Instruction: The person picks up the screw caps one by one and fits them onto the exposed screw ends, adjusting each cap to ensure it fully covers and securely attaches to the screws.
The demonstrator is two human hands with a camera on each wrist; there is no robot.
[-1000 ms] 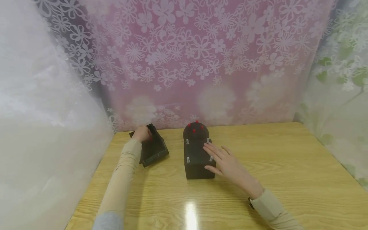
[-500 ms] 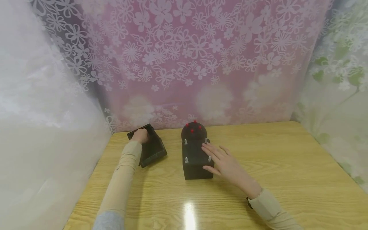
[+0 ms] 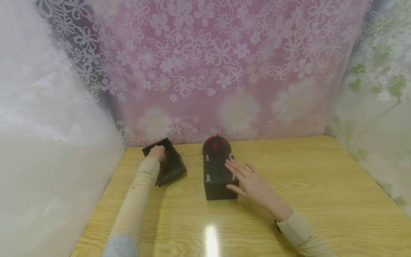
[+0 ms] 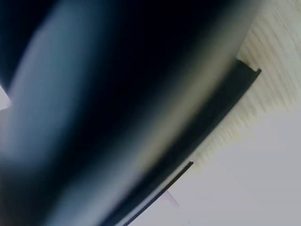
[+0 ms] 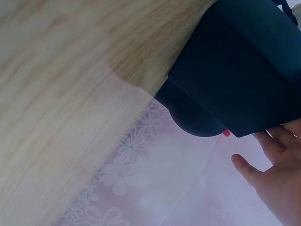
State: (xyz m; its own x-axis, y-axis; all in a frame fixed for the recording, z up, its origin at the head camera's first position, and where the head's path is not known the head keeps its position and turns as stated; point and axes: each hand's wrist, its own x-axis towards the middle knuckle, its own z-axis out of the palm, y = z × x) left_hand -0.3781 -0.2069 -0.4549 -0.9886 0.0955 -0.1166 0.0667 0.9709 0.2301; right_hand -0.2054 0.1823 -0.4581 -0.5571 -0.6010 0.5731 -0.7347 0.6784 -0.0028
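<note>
In the head view my left hand reaches down into a black open tray lying askew at the table's back left. Its fingertips are hidden inside the tray, and I cannot tell what they hold. The left wrist view is mostly blurred dark shapes. My right hand lies with extended fingers along the right side and top edge of a black block. Several upright clear pegs stand on the block's top. Behind it is a round black piece with several small red pegs.
Both black pieces stand on a wooden table. A pink flowered curtain hangs along the back edge, with pale sheeting on the left and leaf-patterned sheeting on the right.
A second ago something red showed at my left fingertips above the tray; the fingers have since dipped inside, out of sight. My right hand stays at the block. The head view shifted slightly.
</note>
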